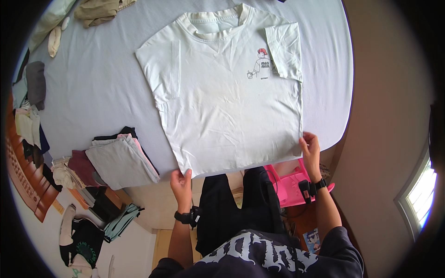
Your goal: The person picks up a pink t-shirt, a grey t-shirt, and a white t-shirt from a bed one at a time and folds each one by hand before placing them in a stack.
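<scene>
A pale mint short-sleeved T-shirt (222,100) lies spread on the bed, its collar away from me and its hem along the near edge. Both sleeves are folded inward over its front, and a small line drawing of a figure in a red cap is printed on the right of the chest. My left hand (181,180) pinches the left hem corner between thumb and fingers. My right hand (310,147) grips the right side edge a little above the hem. Creases run across the cloth between the hands.
Folded clothes, a grey one (121,160) on top, are stacked at the bed's near left edge. More garments (35,85) lie at the far left, with a brown cloth (96,13) at the top. A pink plastic chair (290,184) stands below the bed's edge, near my right forearm.
</scene>
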Motion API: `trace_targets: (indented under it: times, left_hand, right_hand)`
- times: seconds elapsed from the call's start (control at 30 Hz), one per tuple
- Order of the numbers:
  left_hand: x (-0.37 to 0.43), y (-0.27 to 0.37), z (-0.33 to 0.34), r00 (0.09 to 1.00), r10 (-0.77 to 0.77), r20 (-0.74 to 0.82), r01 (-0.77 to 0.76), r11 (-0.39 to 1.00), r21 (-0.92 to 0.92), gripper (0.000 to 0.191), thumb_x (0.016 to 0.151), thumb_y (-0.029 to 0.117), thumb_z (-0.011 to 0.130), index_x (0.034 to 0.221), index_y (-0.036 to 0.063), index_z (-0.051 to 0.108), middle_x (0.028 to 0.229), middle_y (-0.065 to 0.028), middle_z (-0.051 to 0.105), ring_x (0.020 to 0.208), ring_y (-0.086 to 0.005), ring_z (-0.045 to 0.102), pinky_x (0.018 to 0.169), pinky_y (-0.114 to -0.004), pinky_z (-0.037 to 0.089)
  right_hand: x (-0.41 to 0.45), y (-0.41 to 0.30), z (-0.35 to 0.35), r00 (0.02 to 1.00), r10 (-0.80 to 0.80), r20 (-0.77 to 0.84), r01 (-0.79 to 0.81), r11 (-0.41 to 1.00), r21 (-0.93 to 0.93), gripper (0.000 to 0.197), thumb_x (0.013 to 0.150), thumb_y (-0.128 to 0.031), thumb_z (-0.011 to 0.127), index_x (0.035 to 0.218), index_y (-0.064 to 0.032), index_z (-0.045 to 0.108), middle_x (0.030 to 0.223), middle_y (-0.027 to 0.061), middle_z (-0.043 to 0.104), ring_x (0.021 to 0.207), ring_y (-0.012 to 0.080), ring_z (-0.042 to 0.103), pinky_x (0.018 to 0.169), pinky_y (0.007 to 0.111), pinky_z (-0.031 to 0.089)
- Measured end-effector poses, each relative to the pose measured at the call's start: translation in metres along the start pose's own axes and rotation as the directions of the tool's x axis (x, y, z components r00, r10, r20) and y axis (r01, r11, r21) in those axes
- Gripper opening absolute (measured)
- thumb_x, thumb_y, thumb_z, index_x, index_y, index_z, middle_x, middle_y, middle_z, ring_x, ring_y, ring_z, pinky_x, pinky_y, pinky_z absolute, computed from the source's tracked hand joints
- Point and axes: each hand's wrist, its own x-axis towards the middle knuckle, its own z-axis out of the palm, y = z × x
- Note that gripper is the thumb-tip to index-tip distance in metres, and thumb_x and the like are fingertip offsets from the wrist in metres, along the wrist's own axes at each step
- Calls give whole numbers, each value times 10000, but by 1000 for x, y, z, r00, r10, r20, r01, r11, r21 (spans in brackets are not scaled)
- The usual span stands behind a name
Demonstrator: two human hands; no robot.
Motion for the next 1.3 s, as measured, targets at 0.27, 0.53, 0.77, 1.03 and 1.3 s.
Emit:
trace_targets:
  times: [0.27, 0.53, 0.77, 1.03, 1.3]
  left_hand:
    - [-19, -16, -15, 966, -81, 247, 146, 955, -258, 217, 963, 140, 566, 1090, -33, 603, 958, -57, 653, 791, -94, 591, 683, -266, 498]
    - [-31, 79, -48, 977, 139, 163, -80, 943, -324, 194, 931, -9, 553, 1123, -8, 584, 1007, -89, 637, 823, -108, 577, 725, -255, 492]
    - [16, 142, -80, 851, 433, 297, -428, 900, -87, 245, 779, -111, 622, 1006, -24, 593, 965, -123, 611, 861, -228, 617, 750, -309, 474]
    - [113, 199, -75, 756, 645, -117, -655, 746, -120, 136, 880, 26, 622, 827, -7, 501, 733, -10, 470, 655, -137, 430, 654, -245, 381]
    - [241, 227, -54, 858, 494, -138, -511, 847, -144, 242, 938, 165, 634, 776, 23, 524, 709, 63, 434, 678, -44, 363, 600, -211, 313]
  right_hand:
    - [-28, 33, -11, 951, 114, 287, -119, 993, -1, 145, 949, -97, 588, 982, 41, 558, 774, 49, 617, 701, 68, 536, 632, 237, 443]
    - [-42, -59, -39, 964, -163, 210, 162, 987, 21, 186, 904, 7, 592, 1086, 8, 557, 784, 143, 673, 635, 187, 661, 557, 285, 473]
    - [-9, -132, -62, 888, -143, 437, 86, 985, 147, 533, 801, 99, 384, 1306, 15, 530, 1076, 154, 659, 954, 190, 666, 884, 320, 485]
    - [89, -180, -50, 800, -583, 138, 599, 784, -164, 93, 877, -8, 590, 950, 50, 595, 838, 120, 565, 760, 205, 560, 685, 310, 446]
    - [218, -219, 12, 777, -629, 4, 610, 752, -250, 235, 956, -189, 570, 884, 27, 514, 676, 175, 561, 574, 292, 516, 564, 363, 434]
